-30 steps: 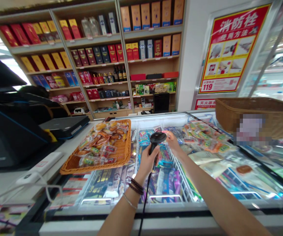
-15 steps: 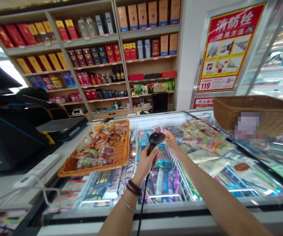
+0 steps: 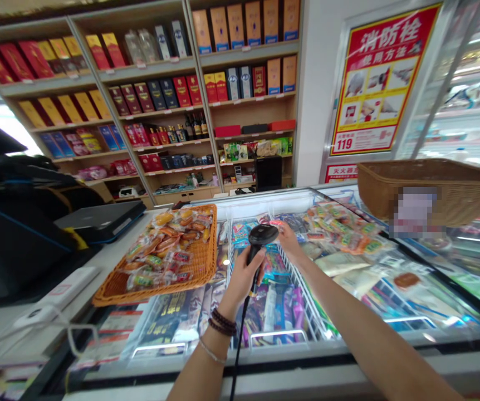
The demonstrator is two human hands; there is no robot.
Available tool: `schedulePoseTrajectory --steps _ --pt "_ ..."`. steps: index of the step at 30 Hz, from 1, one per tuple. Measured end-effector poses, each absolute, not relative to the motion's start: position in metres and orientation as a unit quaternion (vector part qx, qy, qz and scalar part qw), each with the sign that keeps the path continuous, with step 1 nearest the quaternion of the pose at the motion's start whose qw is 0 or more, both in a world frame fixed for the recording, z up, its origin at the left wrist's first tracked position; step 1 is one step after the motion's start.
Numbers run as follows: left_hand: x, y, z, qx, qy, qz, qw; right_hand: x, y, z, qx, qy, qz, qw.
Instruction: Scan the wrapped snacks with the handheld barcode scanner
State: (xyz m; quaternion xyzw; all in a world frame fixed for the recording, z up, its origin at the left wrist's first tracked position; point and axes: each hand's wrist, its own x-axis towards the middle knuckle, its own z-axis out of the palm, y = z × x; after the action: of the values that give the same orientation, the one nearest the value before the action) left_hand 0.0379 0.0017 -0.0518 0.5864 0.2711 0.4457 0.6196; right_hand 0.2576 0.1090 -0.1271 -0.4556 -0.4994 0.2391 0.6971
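Observation:
My left hand [image 3: 242, 278] is wrapped round the handle of a black barcode scanner [image 3: 264, 234], whose cord hangs down past my wrist. The scanner's head points away, towards my right hand [image 3: 289, 245]. Between the fingertips of my right hand is a small packet with a red and white wrapper [image 3: 277, 223], largely hidden by the scanner and the fingers. Both hands are above the glass top of a chest freezer [image 3: 344, 350]. To the left, an orange wicker tray [image 3: 207, 256] bears wrapped sausage-like snacks [image 3: 173, 245].
Loose wrapped snacks [image 3: 340, 228] lie on the freezer's right half. A brown basket [image 3: 373, 186] stands at the back right. At the left are a dark scale-like device [image 3: 102, 220] and a black checkout machine [image 3: 12, 245]. Shelves [image 3: 160, 108] of boxed goods line the back wall.
The view has shifted slightly. My left hand still grips the scanner and my right hand still pinches the packet, both in nearly the same place over the freezer.

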Motion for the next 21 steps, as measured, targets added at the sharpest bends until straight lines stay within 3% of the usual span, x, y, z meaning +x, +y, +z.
schedulePoseTrajectory --steps 17,21 --pt "0.0378 -0.0011 -0.0487 0.581 0.268 0.443 0.628 0.2572 0.1081 -0.1274 -0.455 -0.483 0.248 0.705" --pt "0.0385 0.0002 -0.0487 0.578 0.273 0.455 0.62 0.2646 0.109 -0.1245 -0.488 -0.496 0.183 0.694"
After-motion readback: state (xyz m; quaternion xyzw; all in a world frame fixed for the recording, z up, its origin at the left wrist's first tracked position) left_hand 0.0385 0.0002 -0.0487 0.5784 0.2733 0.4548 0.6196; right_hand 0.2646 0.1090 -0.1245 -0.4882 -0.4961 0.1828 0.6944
